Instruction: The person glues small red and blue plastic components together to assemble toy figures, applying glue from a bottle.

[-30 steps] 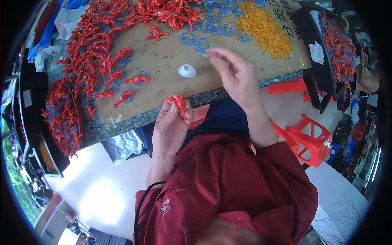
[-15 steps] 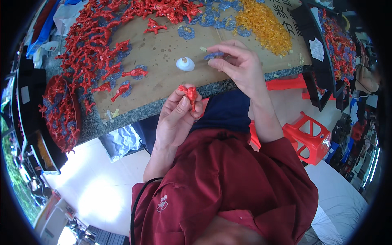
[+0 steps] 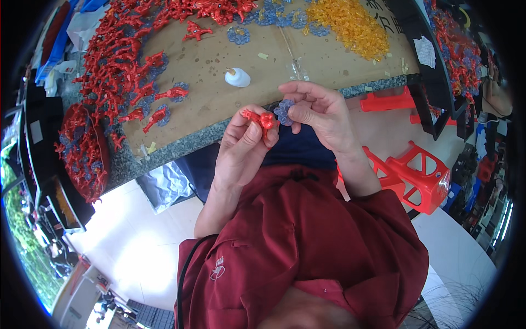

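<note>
Between the thumb and fingers of my left hand [image 3: 239, 148] is a small red toy figure [image 3: 267, 120]. My right hand [image 3: 324, 118] pinches a translucent blue, scalloped plastic piece [image 3: 283, 112] close beside the figure; whether the two touch I cannot tell. Both hands are over the table's near edge. Just beyond them a white squeeze bottle [image 3: 238, 77] with a narrow tip stands on the brown cardboard [image 3: 208, 98]. Left of it lie a few red figures with blue pieces under them, such as one red figure [image 3: 173, 93].
Red figures [image 3: 118, 68] are heaped along the table's left and far side. Loose blue pieces [image 3: 274, 16] and a pile of amber pieces [image 3: 353, 30] lie at the back. A red oval tray [image 3: 101, 175] stands left, red stools [image 3: 419, 178] right, and a black rack [image 3: 438, 71] beyond.
My right hand has come down and toward my left hand, bringing the blue piece beside the red figure. My left hand has turned the figure slightly.
</note>
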The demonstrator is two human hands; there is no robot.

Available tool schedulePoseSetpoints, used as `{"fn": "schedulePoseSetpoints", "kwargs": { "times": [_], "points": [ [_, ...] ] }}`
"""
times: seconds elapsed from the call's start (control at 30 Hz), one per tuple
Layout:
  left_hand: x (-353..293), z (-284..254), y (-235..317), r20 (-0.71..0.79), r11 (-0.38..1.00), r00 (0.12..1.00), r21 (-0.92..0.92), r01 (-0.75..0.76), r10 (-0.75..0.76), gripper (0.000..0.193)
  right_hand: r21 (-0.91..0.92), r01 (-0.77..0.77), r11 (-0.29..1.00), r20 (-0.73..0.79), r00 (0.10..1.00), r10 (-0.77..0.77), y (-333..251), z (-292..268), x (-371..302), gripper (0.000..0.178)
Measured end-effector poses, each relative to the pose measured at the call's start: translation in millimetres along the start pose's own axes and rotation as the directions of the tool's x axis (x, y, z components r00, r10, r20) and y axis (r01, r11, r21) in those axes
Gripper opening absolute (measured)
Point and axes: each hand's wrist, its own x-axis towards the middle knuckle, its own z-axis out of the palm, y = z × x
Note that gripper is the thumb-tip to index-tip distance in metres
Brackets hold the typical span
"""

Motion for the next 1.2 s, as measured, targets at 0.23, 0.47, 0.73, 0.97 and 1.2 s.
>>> {"fn": "schedulePoseSetpoints", "kwargs": {
  "times": [0.23, 0.47, 0.73, 0.97, 1.2],
  "points": [
    [-1.4, 4.3, -4.3, 0.0, 0.891, 0.955, 0.361, -0.275, 0.295, 0.016, 0.367, -0.08, 0.927, 0.137, 0.99, 0.031, 16.1, 0.6, -8.4, 0.02],
    [-3.3, -3.6, -3.2, 0.021, 0.852, 0.945, 0.426, -0.304, 0.326, 0.014, 0.377, -0.065, 0.924, 0.157, 0.988, 0.006, 20.0, 1.1, -8.1, 0.018],
    [-3.8, -5.7, -2.5, 0.064, 0.778, 0.928, 0.526, -0.344, 0.367, 0.013, 0.311, -0.074, 0.948, 0.161, 0.987, 0.024, 19.0, -3.7, -10.6, 0.019],
    [-4.0, -2.8, -4.2, 0.014, 0.892, 0.962, 0.373, -0.257, 0.271, 0.012, 0.273, 0.069, 0.96, 0.169, 0.978, -0.119, 21.5, 0.5, -11.6, 0.019],
    [-0.9, -8.6, -2.1, 0.13, 0.782, 0.927, 0.502, -0.368, 0.353, 0.011, 0.108, 0.193, 0.975, 0.077, 0.976, -0.202, 20.0, 13.8, -20.3, 0.02]
  ]
}}
